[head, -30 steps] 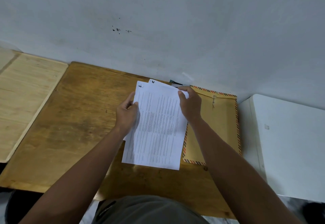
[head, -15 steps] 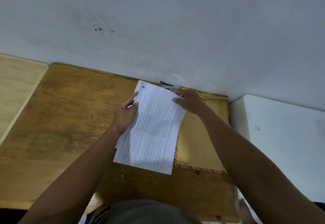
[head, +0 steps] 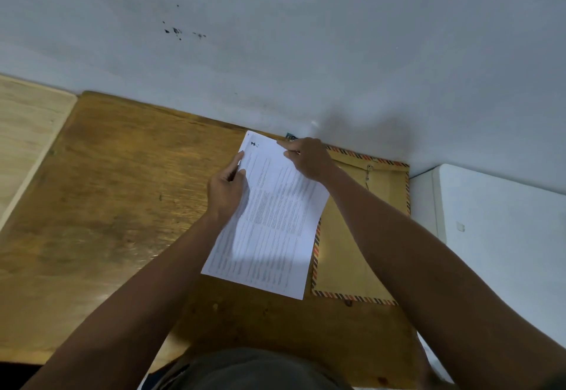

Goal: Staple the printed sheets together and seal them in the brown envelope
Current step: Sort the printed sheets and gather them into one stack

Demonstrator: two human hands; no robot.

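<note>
i see both hands' fingers gripping the printed sheets [head: 272,221] over a worn wooden table [head: 116,193], pale wall [head: 306,37] beyond them, brown envelope [head: 361,236] right.

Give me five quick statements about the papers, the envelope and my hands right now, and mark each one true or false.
1. Both hands hold the printed sheets. True: the left hand grips the left edge, the right hand the top right corner.
2. The sheets are inside the brown envelope. False: they are outside, overlapping its left edge.
3. The envelope lies on the wooden table. True.
4. The envelope has a plain border. False: it is striped.
5. The right hand holds a stapler. False: it only pinches the paper.
</note>
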